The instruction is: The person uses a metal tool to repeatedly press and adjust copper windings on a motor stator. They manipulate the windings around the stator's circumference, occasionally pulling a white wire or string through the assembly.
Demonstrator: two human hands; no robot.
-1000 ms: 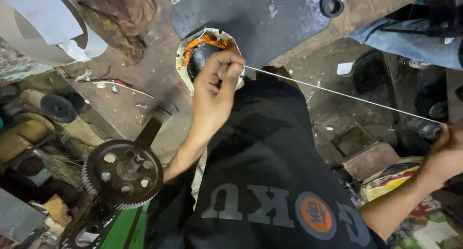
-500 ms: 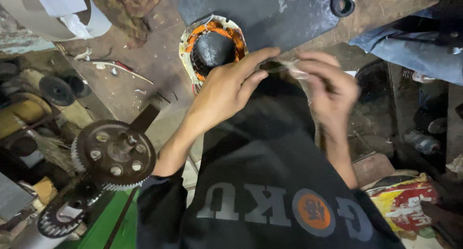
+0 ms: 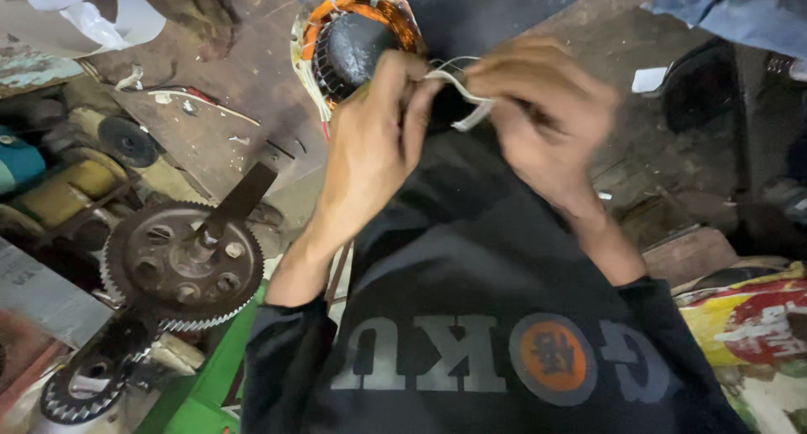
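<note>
Left hand (image 3: pixel 370 140) and right hand (image 3: pixel 546 114) both pinching white cord (image 3: pixel 458 93) between fingertips, motor stator (image 3: pixel 353 43) with copper windings right above left hand, rusty gear (image 3: pixel 181 266) off lower-left.

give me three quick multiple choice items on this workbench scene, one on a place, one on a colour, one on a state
1. Where is the large rusty toothed gear wheel?
A. left of the left forearm
B. on top of the motor stator
C. under the right hand

2. What colour are the windings on the round motor stator?
A. blue
B. orange copper
C. green

3. How are the hands placed?
A. both flat on the table
B. spread far apart
C. close together, pinching a pale strip

Answers: 1 A, the gear sits lower left. 2 B, orange coils ring the dark core. 3 C, the left hand and right hand meet at the pale strip.
</note>
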